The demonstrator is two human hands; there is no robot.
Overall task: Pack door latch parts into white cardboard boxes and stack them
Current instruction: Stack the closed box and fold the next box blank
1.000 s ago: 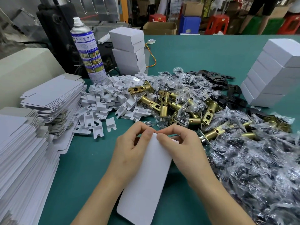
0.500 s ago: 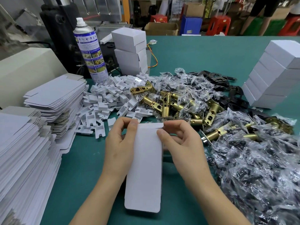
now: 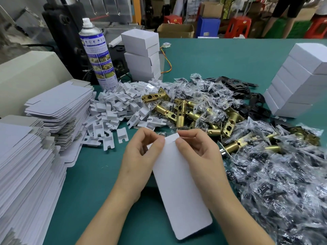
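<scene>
One flat white box blank (image 3: 178, 188) is held over the green counter (image 3: 99, 174) close to the person. Its tabbed top end is pinched from both sides: the left hand (image 3: 139, 160) has its fingers (image 3: 160, 145) clamped on the left edge, and the right hand (image 3: 200, 156) has its fingers clamped on the right edge. Just beyond lie brass latches (image 3: 180, 112) among clear bagged parts (image 3: 283, 174). White plastic inserts (image 3: 120, 106) lie to the left, stacked flat blanks (image 3: 58, 105) farther left, and closed white boxes (image 3: 143, 55) stand piled behind.
</scene>
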